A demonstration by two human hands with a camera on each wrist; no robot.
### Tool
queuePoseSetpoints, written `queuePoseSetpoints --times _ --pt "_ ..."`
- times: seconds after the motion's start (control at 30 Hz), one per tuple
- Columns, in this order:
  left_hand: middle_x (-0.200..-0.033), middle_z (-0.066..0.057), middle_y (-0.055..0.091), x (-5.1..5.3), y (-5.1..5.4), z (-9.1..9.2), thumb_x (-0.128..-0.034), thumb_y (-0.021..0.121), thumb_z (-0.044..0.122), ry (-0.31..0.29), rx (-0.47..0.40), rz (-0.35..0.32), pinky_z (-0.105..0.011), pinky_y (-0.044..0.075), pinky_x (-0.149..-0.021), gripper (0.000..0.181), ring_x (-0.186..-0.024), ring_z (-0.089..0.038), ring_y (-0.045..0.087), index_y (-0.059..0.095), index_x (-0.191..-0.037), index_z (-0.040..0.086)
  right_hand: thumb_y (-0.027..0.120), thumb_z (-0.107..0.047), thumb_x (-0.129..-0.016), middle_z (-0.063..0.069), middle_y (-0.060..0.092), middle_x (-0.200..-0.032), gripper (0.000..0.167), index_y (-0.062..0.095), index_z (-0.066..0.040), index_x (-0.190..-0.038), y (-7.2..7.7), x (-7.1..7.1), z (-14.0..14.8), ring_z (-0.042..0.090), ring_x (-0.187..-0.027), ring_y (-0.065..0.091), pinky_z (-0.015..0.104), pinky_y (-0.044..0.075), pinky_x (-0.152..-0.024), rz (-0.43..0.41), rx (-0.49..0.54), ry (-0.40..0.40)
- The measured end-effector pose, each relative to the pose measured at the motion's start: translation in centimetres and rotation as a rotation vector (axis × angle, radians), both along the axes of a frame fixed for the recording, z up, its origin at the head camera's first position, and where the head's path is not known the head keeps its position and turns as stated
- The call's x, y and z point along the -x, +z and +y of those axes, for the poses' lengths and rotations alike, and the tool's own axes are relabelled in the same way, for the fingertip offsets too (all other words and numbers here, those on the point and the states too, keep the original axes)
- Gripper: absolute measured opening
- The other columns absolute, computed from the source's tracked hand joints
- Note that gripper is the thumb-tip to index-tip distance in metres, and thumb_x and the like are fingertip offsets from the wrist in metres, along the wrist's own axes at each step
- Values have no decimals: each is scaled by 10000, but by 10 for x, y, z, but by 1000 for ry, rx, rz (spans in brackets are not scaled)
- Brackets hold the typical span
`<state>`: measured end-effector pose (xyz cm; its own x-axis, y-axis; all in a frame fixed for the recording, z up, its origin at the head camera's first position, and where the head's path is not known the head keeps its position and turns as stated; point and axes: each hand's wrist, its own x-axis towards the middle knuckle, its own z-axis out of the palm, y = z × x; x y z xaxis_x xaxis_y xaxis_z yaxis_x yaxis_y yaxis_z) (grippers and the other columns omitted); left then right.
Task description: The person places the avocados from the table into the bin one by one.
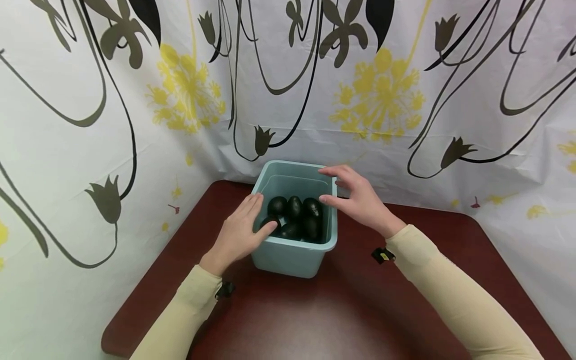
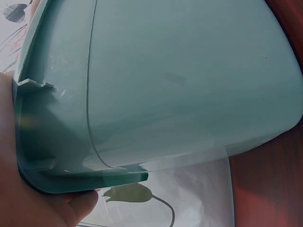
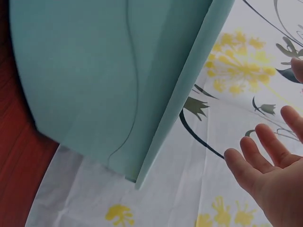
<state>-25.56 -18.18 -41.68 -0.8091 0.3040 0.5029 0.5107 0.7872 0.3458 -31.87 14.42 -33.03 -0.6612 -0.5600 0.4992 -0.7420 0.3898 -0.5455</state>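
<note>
A light blue-green plastic bin [image 1: 288,257] stands on the table with several dark green avocados [image 1: 294,207] inside. My left hand [image 1: 238,232] rests at its left rim, fingers extended and thumb reaching over the front left corner. In the left wrist view that hand [image 2: 40,208] lies against the rim, above the bin's outer wall [image 2: 189,80]. Over the right rim hovers my right hand [image 1: 360,197], thumb and fingers apart. The right wrist view shows this hand [image 3: 279,184] beside the bin's edge [image 3: 177,104], fingers loosely spread and holding nothing.
The dark red-brown table [image 1: 315,320] has rounded corners. A white curtain [image 1: 288,110] with yellow flowers and dark stems hangs behind the bin and along the sides. Small black devices sit at the left wrist [image 1: 225,289] and right wrist [image 1: 383,255].
</note>
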Motion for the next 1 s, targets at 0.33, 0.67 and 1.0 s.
queuePoseSetpoints --times 0.33,0.67,1.0 --pt "-1613 -129 317 4 2 -1 -987 438 660 -6 7 -8 -505 293 -1153 863 -1504 -277 237 333 -1565 28 737 -441 -913 -153 460 -1414 585 487 -432 -1442 1 -25 32 105 -1312 460 458 409 -1070 56 -111 -92" --pt "-1617 -139 305 -1 -1 1 -980 453 664 -17 -2 -20 -522 299 -1146 878 -1500 -299 242 326 -1566 22 770 -410 -895 -90 441 -1456 658 474 -374 -1482 -19 -54 73 171 -1336 444 489 442 -996 127 -184 -239" --pt "-1680 -84 102 -12 6 -10 -986 424 674 -54 -27 -188 -536 204 -1181 915 -1539 -228 34 140 -1619 78 764 -383 -903 86 413 -1502 721 443 -249 -1533 -54 -61 105 320 -1352 410 573 415 -985 173 -310 -398"
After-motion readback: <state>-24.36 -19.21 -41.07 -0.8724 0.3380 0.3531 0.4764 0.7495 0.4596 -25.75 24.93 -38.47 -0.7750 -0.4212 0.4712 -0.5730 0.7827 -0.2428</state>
